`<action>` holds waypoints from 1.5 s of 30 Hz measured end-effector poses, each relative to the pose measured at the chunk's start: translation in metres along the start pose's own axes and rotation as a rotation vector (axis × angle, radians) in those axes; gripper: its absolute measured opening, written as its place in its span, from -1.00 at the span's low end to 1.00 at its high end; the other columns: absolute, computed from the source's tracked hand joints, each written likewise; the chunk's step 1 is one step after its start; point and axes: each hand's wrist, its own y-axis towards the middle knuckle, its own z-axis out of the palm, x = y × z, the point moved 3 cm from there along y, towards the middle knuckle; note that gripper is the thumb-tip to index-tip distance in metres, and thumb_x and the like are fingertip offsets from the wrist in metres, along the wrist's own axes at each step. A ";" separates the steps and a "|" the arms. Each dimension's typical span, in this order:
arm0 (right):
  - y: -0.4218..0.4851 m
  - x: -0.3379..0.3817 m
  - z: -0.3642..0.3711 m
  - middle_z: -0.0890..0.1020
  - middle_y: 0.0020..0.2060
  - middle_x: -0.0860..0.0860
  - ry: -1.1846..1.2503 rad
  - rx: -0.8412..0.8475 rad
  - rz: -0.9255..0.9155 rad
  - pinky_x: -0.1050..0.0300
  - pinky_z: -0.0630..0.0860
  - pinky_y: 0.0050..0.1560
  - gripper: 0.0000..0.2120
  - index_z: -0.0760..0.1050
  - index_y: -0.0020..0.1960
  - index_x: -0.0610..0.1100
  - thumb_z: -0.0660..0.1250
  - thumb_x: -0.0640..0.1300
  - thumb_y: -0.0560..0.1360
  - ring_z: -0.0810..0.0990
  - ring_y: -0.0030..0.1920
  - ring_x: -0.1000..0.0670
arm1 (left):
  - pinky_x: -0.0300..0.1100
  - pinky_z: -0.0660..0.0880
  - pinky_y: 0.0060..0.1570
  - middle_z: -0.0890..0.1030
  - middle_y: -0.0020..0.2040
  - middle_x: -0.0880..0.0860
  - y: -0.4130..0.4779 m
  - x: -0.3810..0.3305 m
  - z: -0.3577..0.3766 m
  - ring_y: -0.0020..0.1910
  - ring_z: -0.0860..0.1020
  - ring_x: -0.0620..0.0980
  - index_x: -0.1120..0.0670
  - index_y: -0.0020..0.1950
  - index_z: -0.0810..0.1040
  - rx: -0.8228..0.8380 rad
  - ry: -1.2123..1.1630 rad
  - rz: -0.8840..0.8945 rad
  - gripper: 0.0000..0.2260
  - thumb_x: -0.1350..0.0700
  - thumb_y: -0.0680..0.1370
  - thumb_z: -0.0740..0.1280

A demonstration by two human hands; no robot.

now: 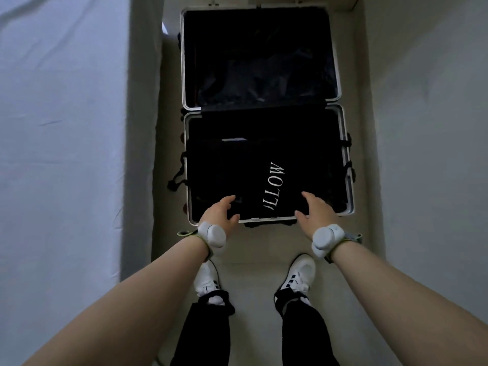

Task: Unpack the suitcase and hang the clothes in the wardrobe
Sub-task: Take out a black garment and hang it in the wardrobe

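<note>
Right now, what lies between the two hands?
In the head view, a folded black garment with white lettering lies between the left hand and the right hand, inside the open suitcase.

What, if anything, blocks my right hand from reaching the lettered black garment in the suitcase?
Nothing visible, so probably reachable: the right hand is open at the near edge of the black garment, which lies uncovered in the open suitcase.

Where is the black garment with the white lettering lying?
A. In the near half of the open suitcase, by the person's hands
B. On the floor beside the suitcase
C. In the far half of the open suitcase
A: the black garment with white lettering lies in the half of the suitcase nearest the person, with the left hand and right hand reaching at its near edge.
</note>
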 end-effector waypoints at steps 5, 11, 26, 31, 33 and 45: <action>0.084 -0.038 0.055 0.31 0.43 -0.10 0.038 0.065 0.007 -0.07 0.45 0.23 -0.42 0.11 0.51 -0.03 0.23 0.03 0.56 0.40 0.34 -0.16 | -0.15 0.43 0.17 0.43 0.37 0.06 0.088 0.013 0.074 0.28 0.47 0.05 -0.02 0.49 0.20 0.055 -0.087 -0.050 -0.50 0.07 0.58 0.26; 0.155 -0.064 0.114 0.35 0.41 -0.09 0.045 0.062 0.019 -0.01 0.45 0.19 -0.46 0.19 0.48 -0.06 0.23 0.02 0.56 0.42 0.32 -0.14 | -0.14 0.48 0.13 0.46 0.34 0.09 0.160 0.036 0.135 0.21 0.52 0.07 -0.04 0.48 0.22 0.084 -0.082 -0.110 -0.53 0.04 0.58 0.23; 0.224 -0.084 0.210 0.39 0.37 -0.14 0.440 0.041 0.182 -0.04 0.38 0.32 -0.25 0.12 0.51 -0.09 0.37 0.09 0.45 0.41 0.34 -0.16 | -0.18 0.41 -0.03 0.59 0.16 0.11 0.233 0.043 0.212 0.11 0.55 0.10 0.21 0.36 0.33 0.079 -0.335 -0.243 -0.52 -0.06 0.57 0.24; 0.230 -0.087 0.209 0.53 0.17 -0.09 0.504 0.044 0.184 0.11 0.39 0.18 -0.33 0.13 0.51 -0.10 0.34 0.00 0.50 0.51 0.20 -0.10 | -0.08 0.42 0.16 0.61 0.09 0.12 0.249 0.038 0.204 0.10 0.56 0.16 0.13 0.20 0.50 0.078 -0.223 -0.315 -0.57 -0.18 0.57 0.15; 0.230 -0.088 0.205 0.49 0.23 -0.09 0.467 0.011 0.142 0.08 0.39 0.21 -0.35 0.16 0.50 -0.08 0.35 -0.04 0.49 0.48 0.23 -0.12 | 0.00 0.44 0.14 0.60 -0.08 0.11 0.251 0.032 0.201 -0.03 0.56 0.14 0.11 0.00 0.52 0.037 -0.335 -0.272 -0.69 -0.13 0.56 0.21; 0.157 -0.068 0.083 0.57 -0.20 0.04 0.613 -0.369 0.028 0.36 0.45 -0.23 -0.61 0.52 0.04 -0.10 0.09 -0.42 0.39 0.52 -0.19 0.03 | -0.21 0.46 -0.18 0.55 -0.17 0.07 0.174 -0.044 0.140 -0.18 0.53 0.01 0.08 -0.12 0.49 -0.016 -0.840 0.038 -0.87 0.05 0.56 0.26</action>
